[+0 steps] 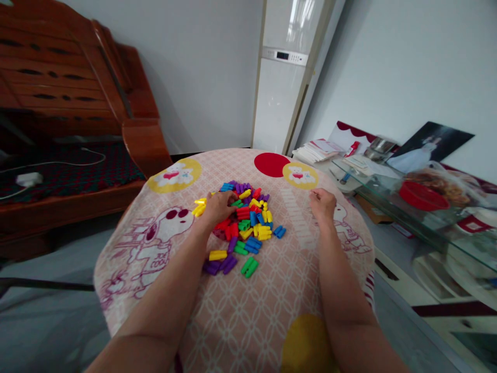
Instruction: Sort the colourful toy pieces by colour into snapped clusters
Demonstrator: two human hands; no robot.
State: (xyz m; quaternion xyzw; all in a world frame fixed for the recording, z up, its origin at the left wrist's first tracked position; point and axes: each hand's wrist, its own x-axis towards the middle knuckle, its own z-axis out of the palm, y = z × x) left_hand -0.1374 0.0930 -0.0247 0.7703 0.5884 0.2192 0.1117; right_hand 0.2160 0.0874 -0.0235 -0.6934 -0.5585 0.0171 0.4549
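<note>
Fingers curled, our left hand (pixel 221 207) dips into bright plastic pieces (pixel 253 218) — heaped mid-cloth (pixel 240 316), seemingly for easy reach. Our right hand (pixel 323 204) sits apart, fingertips pinched together; whether either grips anything, we cannot tell.

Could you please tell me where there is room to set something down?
The near tablecloth is bare between the forearms, below the nearest green piece. Between the right hand and the outermost blue piece is another gap, marked only by a pale band. It is crowded around the left hand, which reaches into the plastic pile.
</note>
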